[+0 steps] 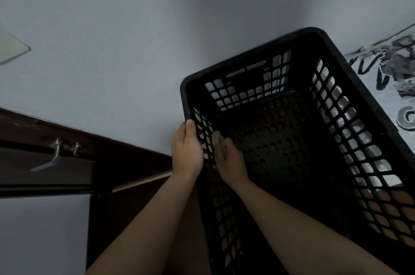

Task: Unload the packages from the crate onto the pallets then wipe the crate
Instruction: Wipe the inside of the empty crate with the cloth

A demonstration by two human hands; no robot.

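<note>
Black lattice crate [336,54] sits empty of packages, tipped open toward the person, just right of a dark wooden door [125,158]. The left hand [187,151] grips its left rim, apparently to steady it. The right hand [231,160] reaches inside and clutches a pale cloth [217,137] against that same wall, so wiping looks under way. No pallets in sight.

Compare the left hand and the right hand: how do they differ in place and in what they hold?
The left hand grips the side wall of the crate from outside; the right hand is inside the crate. The left hand holds only the crate; the right hand holds a pale cloth against that wall. Both are bare.
</note>
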